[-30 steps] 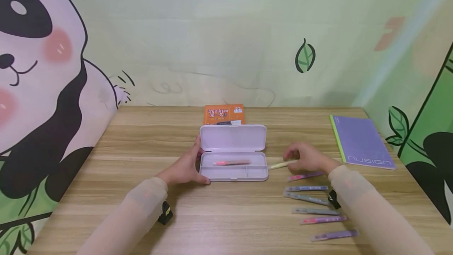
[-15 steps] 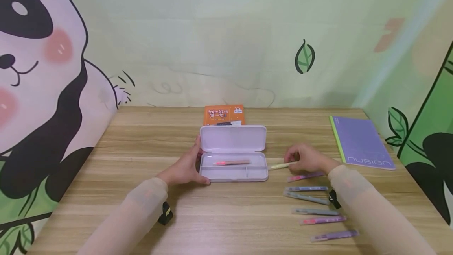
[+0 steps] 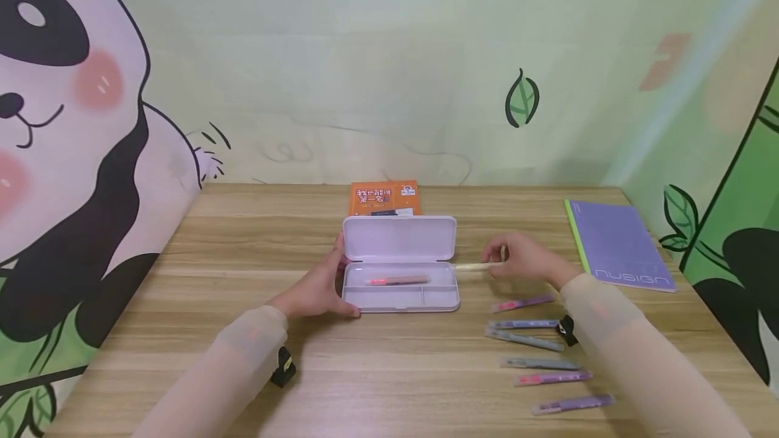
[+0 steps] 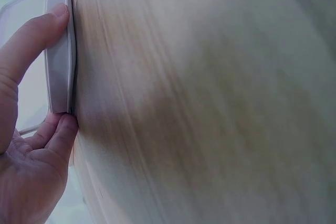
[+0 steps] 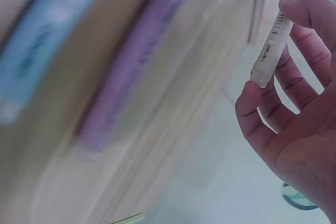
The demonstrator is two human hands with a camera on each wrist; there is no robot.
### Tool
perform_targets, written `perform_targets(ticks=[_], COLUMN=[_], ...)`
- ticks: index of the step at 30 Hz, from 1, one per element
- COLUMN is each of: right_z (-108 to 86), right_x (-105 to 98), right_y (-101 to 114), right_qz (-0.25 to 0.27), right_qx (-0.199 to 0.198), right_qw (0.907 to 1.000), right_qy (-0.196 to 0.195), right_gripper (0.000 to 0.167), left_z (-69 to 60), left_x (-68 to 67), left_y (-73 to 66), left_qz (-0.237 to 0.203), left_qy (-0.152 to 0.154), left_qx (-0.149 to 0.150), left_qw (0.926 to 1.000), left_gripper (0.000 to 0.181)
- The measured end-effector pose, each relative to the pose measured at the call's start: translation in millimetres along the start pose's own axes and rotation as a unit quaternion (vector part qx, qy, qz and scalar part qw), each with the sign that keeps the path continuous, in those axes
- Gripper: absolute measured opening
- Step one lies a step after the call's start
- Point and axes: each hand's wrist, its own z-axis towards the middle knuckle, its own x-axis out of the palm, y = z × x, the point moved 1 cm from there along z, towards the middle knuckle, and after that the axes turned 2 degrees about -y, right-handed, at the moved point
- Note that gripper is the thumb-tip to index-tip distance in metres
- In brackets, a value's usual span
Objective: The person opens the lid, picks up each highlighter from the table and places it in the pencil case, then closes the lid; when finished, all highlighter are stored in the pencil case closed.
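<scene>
A white pencil case [image 3: 399, 238] lies with its lid up at the middle of the table, one pink-tipped pen [image 3: 398, 280] in its long compartment. My left hand [image 3: 319, 280] grips the case's left end, thumb at the front corner; the left wrist view shows thumb and fingers around the case edge [image 4: 60, 72]. Between thumb and fingers, my right hand [image 3: 526, 262] pinches a pale yellow pen [image 3: 477, 267], whose far end reaches the case's right edge. In the right wrist view the pen [image 5: 275, 35] is raised above the table, with a fingertip at its near end.
Several pens lie in a column on the right, among them a pink-and-purple one [image 3: 522, 302], a blue one [image 3: 525, 324], a grey one [image 3: 540, 363] and a purple one [image 3: 573, 404]. An orange booklet [image 3: 385, 196] sits behind the case, a purple notebook [image 3: 623, 242] at the back right.
My right hand has lifted the yellow pen and moved it slightly back and left, so its tip meets the case's right edge. The left hand has stayed on the case.
</scene>
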Motion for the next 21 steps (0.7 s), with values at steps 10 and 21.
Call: perform_targets(ticks=[10, 21], right_z=[24.1, 58.6], right_x=[-2, 19], right_y=[36, 73], right_qz=[-0.006, 0.003], right_qx=[-0.003, -0.017], right_qw=[1.0000, 0.9998], right_qy=[-0.001, -0.012], right_gripper=[0.011, 0.011], left_z=[0.2, 0.3], left_x=[0.1, -0.8], left_y=[0.0, -0.6], left_qz=[-0.004, -0.007], left_qy=[0.000, -0.007], left_qx=[-0.003, 0.017], left_qw=[1.0000, 0.9998], left_gripper=[0.146, 0.148])
